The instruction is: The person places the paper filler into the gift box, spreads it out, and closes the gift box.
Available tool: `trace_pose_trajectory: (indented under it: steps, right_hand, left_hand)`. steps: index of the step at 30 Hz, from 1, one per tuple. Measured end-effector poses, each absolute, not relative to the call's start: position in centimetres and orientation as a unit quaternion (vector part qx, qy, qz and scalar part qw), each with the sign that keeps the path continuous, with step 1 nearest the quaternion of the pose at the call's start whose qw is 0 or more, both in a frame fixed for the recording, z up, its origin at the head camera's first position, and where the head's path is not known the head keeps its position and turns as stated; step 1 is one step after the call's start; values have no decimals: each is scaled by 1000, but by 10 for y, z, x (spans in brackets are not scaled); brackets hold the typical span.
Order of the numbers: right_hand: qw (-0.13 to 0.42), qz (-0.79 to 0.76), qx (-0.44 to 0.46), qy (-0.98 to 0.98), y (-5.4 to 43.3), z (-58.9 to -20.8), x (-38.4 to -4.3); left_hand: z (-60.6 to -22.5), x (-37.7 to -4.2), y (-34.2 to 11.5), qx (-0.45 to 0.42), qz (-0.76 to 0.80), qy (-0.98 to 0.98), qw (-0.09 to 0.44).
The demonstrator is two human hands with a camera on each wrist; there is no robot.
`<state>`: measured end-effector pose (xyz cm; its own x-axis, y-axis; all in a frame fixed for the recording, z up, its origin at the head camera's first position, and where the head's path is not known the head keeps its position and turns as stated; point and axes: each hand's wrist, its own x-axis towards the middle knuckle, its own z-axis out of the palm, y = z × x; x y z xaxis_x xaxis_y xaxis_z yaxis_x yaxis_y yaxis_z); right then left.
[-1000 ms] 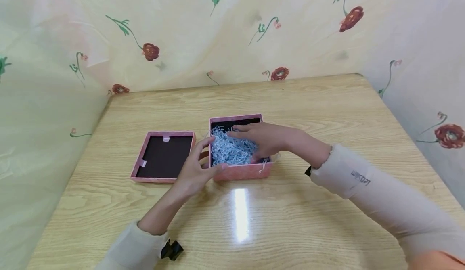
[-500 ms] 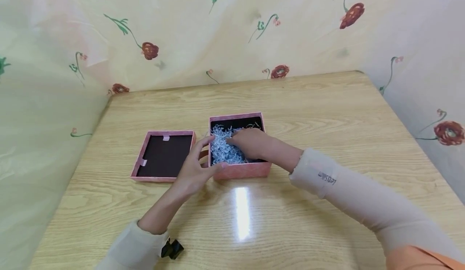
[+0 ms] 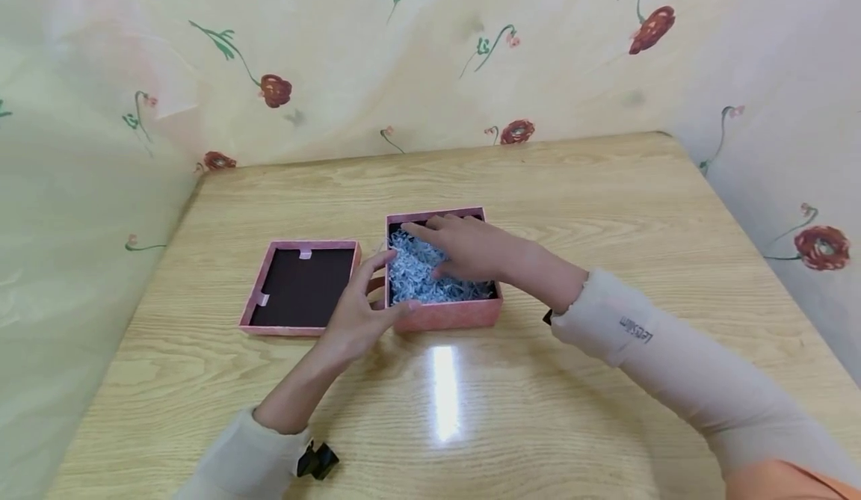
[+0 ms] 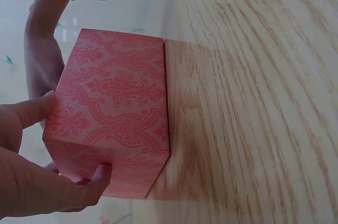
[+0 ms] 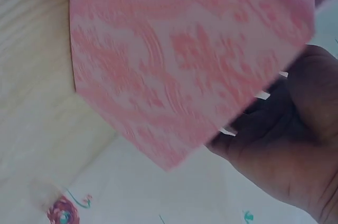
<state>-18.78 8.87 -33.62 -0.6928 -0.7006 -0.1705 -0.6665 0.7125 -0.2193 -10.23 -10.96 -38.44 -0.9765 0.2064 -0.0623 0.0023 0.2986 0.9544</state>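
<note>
A pink patterned box with a black lining stands open-topped near the middle of the table, partly filled with light blue shredded paper. At its left side my left hand grips the near corner, thumb at the front rim and fingers against the side wall. The left wrist view shows these fingers close on the box's patterned wall. My right hand lies over the shredded paper with fingers spread, covering its far right part. In the right wrist view the box wall hides the fingertips of that hand.
Left of the box lies the matching pink lid, its black inside facing up, with small pale tabs at its edges. Both rest on a wood-grain table. Flower-printed sheeting hangs behind and at the sides.
My right hand dipped into the paper with bent fingers half a second ago, then rose and spread out. Blue paper now reaches the right side of the box. The left hand stays put.
</note>
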Motion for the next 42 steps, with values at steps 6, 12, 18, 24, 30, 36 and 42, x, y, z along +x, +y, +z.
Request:
trace_pose_trajectory:
  steps: [6, 12, 18, 24, 30, 36, 42]
  right_hand:
    - [177, -54, -363, 913, 81, -352, -186]
    - [199, -12, -363, 910, 77, -364, -186]
    - [201, 20, -363, 910, 75, -371, -190]
    - [213, 13, -353, 911, 76, -366, -191]
    - [172, -37, -364, 915, 89, -345, -188]
    - [132, -99, -365, 916, 101, -326, -185]
    - [97, -117, -348, 925, 106, -318, -185]
  left_hand:
    - [-384, -103, -109, 64, 589, 801, 90]
    - [-384, -102, -108, 67, 584, 804, 89]
    - [-383, -101, -107, 64, 583, 805, 90]
    - [-383, -101, -107, 65, 582, 806, 90]
    - [-383, -102, -108, 61, 580, 806, 95]
    - [-383, -103, -109, 60, 581, 806, 95]
    - [-383, -105, -109, 56, 580, 807, 97]
